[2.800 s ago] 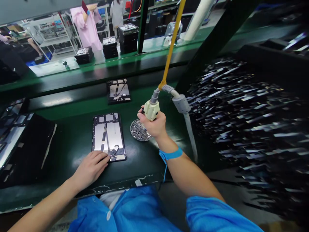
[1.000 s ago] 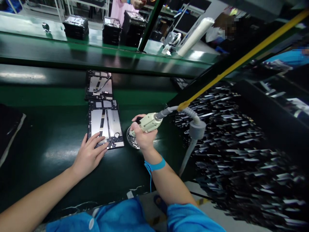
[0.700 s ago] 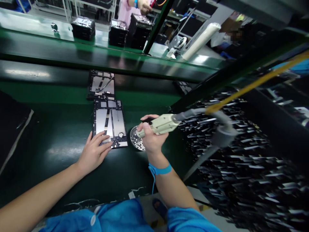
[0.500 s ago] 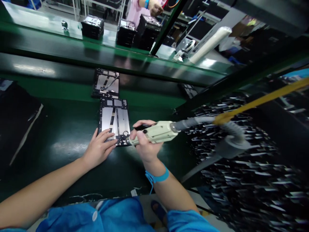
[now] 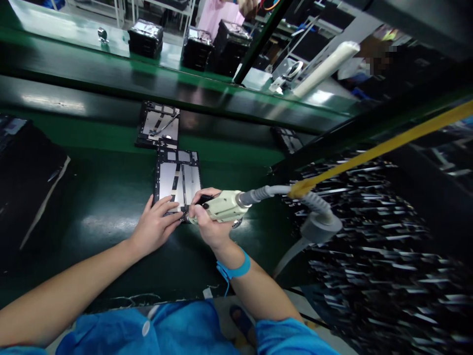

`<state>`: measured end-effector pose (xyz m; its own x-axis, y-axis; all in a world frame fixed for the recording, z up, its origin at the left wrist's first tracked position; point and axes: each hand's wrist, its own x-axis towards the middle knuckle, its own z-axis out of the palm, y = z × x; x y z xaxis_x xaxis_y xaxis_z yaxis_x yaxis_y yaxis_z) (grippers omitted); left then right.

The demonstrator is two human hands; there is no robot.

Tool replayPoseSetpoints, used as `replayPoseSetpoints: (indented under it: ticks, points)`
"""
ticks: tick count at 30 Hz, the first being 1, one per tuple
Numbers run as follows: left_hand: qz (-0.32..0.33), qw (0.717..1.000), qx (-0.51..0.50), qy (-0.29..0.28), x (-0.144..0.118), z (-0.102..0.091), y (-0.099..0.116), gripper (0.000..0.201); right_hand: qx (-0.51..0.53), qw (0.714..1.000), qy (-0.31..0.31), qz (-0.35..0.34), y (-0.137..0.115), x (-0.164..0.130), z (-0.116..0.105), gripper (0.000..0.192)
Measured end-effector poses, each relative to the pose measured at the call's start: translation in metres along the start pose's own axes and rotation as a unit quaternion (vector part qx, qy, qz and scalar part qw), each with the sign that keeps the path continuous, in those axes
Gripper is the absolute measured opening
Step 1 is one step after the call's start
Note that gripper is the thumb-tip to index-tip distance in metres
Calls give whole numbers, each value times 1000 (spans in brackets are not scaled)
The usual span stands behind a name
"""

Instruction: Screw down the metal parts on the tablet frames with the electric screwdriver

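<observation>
A dark tablet frame with silver inner plates (image 5: pixel 177 175) lies on the green-black bench. My left hand (image 5: pixel 155 228) presses flat on its near left corner, fingers spread. My right hand (image 5: pixel 209 224) grips a cream electric screwdriver (image 5: pixel 221 207), whose tip points left onto the frame's near right corner. A grey cable and a yellow cord (image 5: pixel 373 150) run from the tool up to the right. A blue wrist strap (image 5: pixel 233 268) circles my right wrist. The round screw dish (image 5: pixel 237 224) is mostly hidden behind the tool.
A second tablet frame (image 5: pixel 158 125) lies just beyond the first on the belt. A black tray (image 5: pixel 25 187) sits at left. Racks of dark parts (image 5: pixel 369 236) fill the right side. Black stacks (image 5: pixel 146 37) and a person in pink (image 5: pixel 218 15) stand across the far belt.
My right hand has swung the screwdriver left from over the screw dish to the frame's near right corner. My left hand stays pressed on the frame.
</observation>
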<state>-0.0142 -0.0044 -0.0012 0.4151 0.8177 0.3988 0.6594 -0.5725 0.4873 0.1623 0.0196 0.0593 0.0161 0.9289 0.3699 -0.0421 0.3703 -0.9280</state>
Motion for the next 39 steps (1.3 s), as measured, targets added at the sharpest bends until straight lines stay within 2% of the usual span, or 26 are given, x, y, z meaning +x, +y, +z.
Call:
replayPoseSetpoints:
  ticks: [6, 9, 14, 16, 20, 25, 39]
  points:
    - [-3, 1000, 0, -2, -1, -2, 0, 24, 9, 1000, -13, -17, -1, -4, 5, 26]
    - [4, 1000, 0, 1, -1, -2, -1, 23, 14, 1000, -6, -17, -4, 1, -2, 26]
    - [5, 1000, -2, -4, -1, -2, -2, 22, -1, 990, 127, -60, -5, 18, -37, 24]
    - [-3, 1000, -3, -10, -1, -4, -1, 23, -30, 985, 158, -60, -1, 24, -48, 21]
    - [-6, 1000, 0, -18, 0, -6, 1, 24, -52, 986, 155, -41, 10, 26, -56, 16]
    - [-4, 1000, 0, -18, 0, -7, 0, 24, -57, 986, 151, -34, 16, 23, -53, 22]
    - [-12, 1000, -11, -17, -1, -5, -1, 24, -63, 985, 160, -23, 11, 26, -49, 20]
